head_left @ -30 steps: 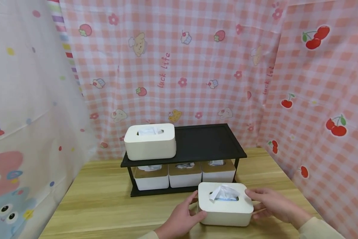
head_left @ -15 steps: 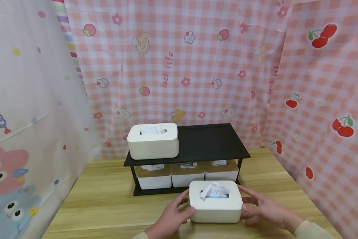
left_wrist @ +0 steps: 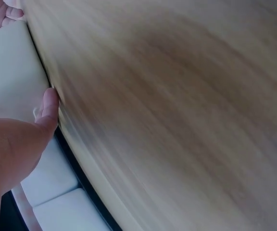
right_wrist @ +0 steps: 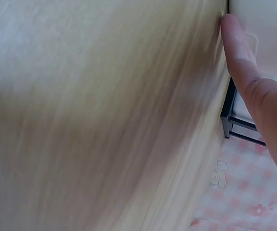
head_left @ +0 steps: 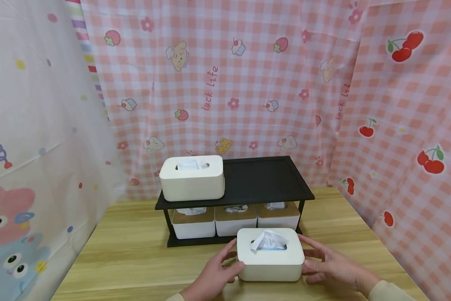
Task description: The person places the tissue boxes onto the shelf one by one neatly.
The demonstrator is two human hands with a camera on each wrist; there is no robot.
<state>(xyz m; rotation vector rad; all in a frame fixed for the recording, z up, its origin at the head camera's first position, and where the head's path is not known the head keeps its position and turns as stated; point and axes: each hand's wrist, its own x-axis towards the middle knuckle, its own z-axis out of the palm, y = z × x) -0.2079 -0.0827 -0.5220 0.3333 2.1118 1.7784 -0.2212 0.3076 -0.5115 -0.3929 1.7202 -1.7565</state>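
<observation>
A cream tissue box [head_left: 270, 271] with a tissue poking out of its oval slot sits near the table's front, before a black two-tier rack [head_left: 263, 179]. My left hand [head_left: 214, 274] holds its left side, thumb at the front corner and fingers along the side. On the opposite side my right hand [head_left: 332, 265] grips the box, index finger toward the back corner and thumb near the front. In the left wrist view, the left thumb [left_wrist: 49, 106] lies against the box wall [left_wrist: 13, 67]. The right thumb [right_wrist: 237, 43] touches the box wall [right_wrist: 268, 33] in the right wrist view.
Another cream tissue box [head_left: 191, 186] stands on the left of the rack's upper shelf. Below are three white tissue boxes with wood-brown lids, such as the middle one [head_left: 235, 225]. Pink checked cloth [head_left: 255, 125] hangs behind the wooden table [head_left: 108, 251].
The held tissue box has moved left along the table, with both hands. My right hand's fingers have shifted from the top right corner down onto the side. The last half second shows almost no movement.
</observation>
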